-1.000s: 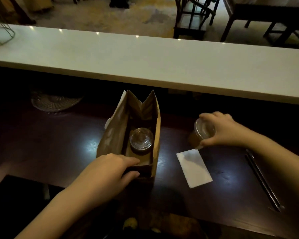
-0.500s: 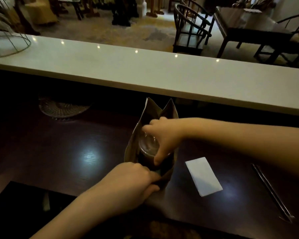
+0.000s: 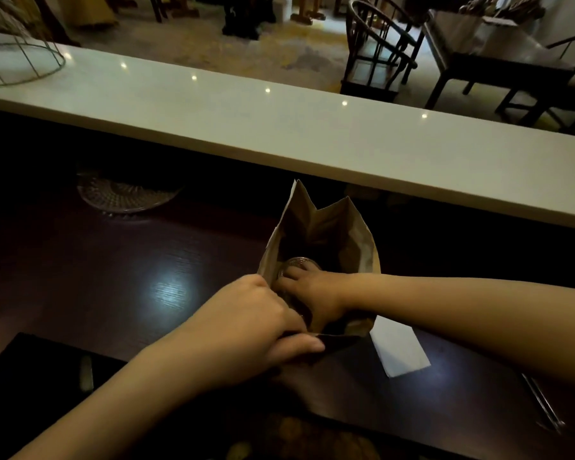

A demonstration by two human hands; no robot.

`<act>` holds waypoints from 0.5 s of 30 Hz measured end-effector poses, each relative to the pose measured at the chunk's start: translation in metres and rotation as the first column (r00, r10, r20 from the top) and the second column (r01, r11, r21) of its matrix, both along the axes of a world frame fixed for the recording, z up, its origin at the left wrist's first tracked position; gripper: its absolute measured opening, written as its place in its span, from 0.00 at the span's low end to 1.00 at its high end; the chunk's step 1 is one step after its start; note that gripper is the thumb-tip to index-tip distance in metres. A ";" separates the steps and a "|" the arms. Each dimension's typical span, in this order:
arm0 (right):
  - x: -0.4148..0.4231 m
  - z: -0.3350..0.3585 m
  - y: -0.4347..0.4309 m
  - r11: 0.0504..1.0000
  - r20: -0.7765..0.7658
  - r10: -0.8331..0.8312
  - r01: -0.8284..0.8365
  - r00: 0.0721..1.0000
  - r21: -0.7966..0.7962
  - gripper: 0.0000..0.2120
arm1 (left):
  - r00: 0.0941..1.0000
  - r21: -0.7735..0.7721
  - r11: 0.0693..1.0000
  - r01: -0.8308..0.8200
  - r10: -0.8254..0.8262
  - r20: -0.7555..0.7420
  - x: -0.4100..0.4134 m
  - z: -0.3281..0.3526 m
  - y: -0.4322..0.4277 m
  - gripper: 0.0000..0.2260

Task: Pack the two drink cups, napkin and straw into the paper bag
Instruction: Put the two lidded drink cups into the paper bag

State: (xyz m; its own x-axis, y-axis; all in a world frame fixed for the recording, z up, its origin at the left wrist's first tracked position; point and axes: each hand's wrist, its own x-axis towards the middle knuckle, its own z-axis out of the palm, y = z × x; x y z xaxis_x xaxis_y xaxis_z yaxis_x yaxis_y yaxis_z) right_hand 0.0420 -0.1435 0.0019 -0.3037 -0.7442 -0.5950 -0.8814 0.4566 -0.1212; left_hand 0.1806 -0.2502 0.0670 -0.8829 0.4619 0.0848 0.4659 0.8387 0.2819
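Reaching deep into the paper bag at frame centre, the right hand clamps a drink cup while the left hand pinches the near rim; a snagged wrist could tip the bag onto the napkin beside it.

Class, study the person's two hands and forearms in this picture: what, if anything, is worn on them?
Nothing shows on either. The left hand and right hand are bare, with no gloves, rings, or watch visible in the dim light. Both forearms are uncovered as far as the picture's edge; no sleeve or cuff comes into view.
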 end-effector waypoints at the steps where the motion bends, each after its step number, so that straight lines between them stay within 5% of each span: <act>1: -0.001 -0.002 0.002 1.000 0.007 -0.008 0.008 1.000 -0.014 0.46 | 0.999 -0.021 0.999 0.036 -0.037 -0.022 -0.002 -0.001 -0.004 0.23; 4: -0.004 -0.007 0.009 0.999 0.036 -0.037 0.038 0.999 -0.025 0.47 | 0.995 -0.088 0.991 0.101 -0.102 -0.018 -0.003 -0.010 -0.013 0.13; 15: -0.010 -0.024 0.007 0.994 0.046 -0.102 0.104 0.994 -0.041 0.49 | 0.990 -0.117 0.983 0.140 -0.140 0.008 -0.003 -0.011 -0.004 0.16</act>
State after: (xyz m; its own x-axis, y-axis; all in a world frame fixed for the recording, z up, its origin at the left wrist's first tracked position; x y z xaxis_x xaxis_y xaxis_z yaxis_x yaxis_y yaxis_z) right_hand 0.0320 -0.1362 -0.0222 -0.3543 -0.7358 -0.5771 -0.8236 0.5378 -0.1802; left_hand 0.1777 -0.2538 0.0561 -0.8090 0.5873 0.0234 0.5808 0.7926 0.1857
